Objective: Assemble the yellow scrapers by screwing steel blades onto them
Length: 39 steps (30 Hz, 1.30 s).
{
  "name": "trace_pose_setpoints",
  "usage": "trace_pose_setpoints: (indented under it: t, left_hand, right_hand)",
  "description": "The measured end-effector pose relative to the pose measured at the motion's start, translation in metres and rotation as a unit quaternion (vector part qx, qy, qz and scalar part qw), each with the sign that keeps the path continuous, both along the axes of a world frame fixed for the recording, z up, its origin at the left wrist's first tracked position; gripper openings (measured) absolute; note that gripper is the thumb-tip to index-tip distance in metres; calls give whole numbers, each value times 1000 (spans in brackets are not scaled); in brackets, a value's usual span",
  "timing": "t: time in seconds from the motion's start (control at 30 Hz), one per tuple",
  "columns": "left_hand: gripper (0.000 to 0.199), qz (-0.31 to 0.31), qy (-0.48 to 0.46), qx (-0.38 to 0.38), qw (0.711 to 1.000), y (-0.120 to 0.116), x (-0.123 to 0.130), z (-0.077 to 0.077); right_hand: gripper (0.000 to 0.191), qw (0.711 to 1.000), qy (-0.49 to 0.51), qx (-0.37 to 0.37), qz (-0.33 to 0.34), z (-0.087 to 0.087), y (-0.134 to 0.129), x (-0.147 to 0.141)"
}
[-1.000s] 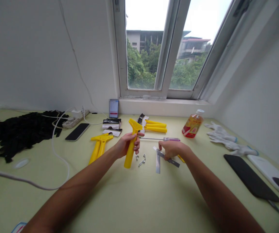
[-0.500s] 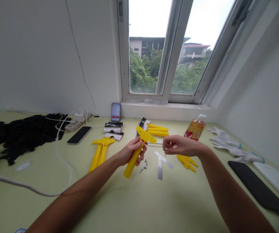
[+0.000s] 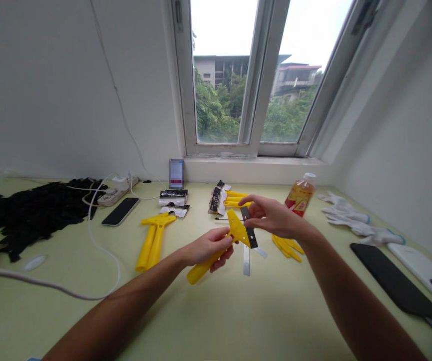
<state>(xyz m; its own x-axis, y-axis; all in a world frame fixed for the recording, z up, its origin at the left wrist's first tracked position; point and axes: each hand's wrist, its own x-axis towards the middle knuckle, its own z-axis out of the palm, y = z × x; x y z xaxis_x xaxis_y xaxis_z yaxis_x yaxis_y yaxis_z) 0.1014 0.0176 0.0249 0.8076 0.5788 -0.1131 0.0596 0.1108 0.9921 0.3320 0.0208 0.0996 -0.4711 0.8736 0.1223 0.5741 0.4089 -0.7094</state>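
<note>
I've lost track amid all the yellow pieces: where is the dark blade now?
In the head view, the dark blade is right of centre, in the right hand, against the wide head of the yellow scraper.

I see a blk. heap (image 3: 31, 208) at the L end of the bench (image 3: 186, 321), a pwr. strip (image 3: 106, 199) beside it, blk. phone (image 3: 120, 211) flat nearby. Lit screen (image 3: 176, 173) upright below the window (image 3: 251, 115). R side: amber bottle (image 3: 300, 194) w/ white cap, white gloves (image 3: 351, 218), dark flat pad (image 3: 392, 278) nearest me.
</note>
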Motion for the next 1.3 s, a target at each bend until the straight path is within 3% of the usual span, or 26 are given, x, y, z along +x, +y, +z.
trace_pose_setpoints:
  t: [0.17, 0.37, 0.6, 0.8, 1.0, 1.13, 1.3]
  left_hand:
    - [35, -13, 24, 2, 1000, -5, 2, 7]
    - [32, -12, 21, 6, 1000, -4, 1, 5]
    - [30, -24, 31, 16, 999, -4, -3, 13]
    - [32, -38, 80, 33, 996, -1, -8, 21]
    - [38, -31, 110, 79, 990, -6, -4, 19]
    - [46, 0, 126, 141, 982, -11, -2, 15]
    - [50, 58, 148, 133, 978, -11, 0, 18]
  right_hand:
    - [61, 999, -44, 15, -2, 0, -5, -12]
    - [76, 996, -65, 61, -11, -2, -9, -17]
    - [82, 996, -68, 38, 42, -2, -9, -16]
    - [84, 996, -77, 17, 42, -2, -11, -18]
    - [85, 995, -73, 16, 67, -2, -20, -32]
    - [85, 996, -72, 3, 60, -1, -24, -37]
    - [80, 997, -16, 16, 71, -9, -17, -35]
